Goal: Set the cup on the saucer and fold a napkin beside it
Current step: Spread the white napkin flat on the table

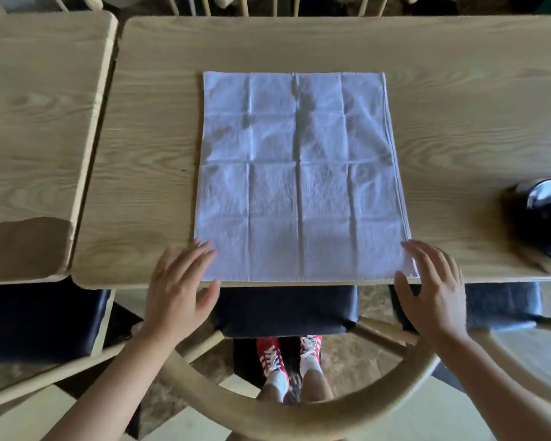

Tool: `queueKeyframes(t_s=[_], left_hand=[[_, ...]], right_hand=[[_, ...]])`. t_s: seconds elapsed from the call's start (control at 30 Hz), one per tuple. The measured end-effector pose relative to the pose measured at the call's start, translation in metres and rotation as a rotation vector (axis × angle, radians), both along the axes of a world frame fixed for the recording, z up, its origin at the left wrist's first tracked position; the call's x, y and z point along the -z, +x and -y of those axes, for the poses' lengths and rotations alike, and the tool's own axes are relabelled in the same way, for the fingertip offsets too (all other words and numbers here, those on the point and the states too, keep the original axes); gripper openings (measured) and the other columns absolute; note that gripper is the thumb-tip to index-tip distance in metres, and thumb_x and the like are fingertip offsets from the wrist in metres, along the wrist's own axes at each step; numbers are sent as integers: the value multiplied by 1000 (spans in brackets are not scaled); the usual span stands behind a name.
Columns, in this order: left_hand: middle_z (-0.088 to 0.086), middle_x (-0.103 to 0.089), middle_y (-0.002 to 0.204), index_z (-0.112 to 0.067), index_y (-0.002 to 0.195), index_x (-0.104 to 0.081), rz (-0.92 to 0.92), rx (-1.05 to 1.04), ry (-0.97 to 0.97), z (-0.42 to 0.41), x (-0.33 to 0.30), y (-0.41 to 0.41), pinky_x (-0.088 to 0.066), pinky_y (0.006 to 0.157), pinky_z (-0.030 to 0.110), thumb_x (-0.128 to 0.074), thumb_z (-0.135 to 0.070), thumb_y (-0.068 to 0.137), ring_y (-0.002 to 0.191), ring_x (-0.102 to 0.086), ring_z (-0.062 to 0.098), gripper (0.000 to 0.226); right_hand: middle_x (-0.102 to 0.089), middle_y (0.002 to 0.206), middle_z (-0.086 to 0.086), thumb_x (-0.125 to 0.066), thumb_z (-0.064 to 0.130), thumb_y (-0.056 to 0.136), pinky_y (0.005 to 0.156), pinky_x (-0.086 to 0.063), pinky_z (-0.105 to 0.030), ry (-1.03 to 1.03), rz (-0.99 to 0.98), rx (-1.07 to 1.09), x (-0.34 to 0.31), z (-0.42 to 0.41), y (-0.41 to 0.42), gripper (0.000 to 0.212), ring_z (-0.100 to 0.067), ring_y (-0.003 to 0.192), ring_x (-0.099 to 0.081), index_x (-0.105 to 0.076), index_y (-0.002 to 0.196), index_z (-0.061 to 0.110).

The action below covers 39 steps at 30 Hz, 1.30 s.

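A white napkin lies flat on a wooden table.

The table (458, 90) is big. The napkin (299, 179) lies open in its middle, reaching the near edge. The left hand (178, 291) and right hand (433, 297) are at its near corners, fingers spread wide, holding nothing. A dark, blurry cup (544, 214) sits far right.

A glossy black rounded object (544, 214) on the pale wooden tabletop (147, 173) is blurred and cut off by the right edge.

Both hands palm-down, left hand (177, 289) and right hand (434, 292) with fingers spread, relaxed
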<state>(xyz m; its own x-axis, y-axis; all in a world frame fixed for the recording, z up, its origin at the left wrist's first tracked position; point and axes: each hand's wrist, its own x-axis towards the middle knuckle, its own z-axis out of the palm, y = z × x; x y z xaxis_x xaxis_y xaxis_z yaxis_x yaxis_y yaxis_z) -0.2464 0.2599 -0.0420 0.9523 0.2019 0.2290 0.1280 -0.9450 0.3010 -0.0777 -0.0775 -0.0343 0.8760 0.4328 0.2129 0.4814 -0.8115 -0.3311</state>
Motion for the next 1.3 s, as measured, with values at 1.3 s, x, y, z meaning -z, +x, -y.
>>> queueKeyframes(t_s=[1.3], left_hand=[[1, -6, 158, -37, 145, -8, -338, 451, 218, 51, 33, 189, 8, 103, 70, -25, -65, 82, 143, 6, 22, 71]], right_hand=[[-10, 156, -3, -20, 45, 89, 117, -4, -36, -342, -231, 14, 33, -47, 54, 67, -15, 143, -3, -8, 148, 17]])
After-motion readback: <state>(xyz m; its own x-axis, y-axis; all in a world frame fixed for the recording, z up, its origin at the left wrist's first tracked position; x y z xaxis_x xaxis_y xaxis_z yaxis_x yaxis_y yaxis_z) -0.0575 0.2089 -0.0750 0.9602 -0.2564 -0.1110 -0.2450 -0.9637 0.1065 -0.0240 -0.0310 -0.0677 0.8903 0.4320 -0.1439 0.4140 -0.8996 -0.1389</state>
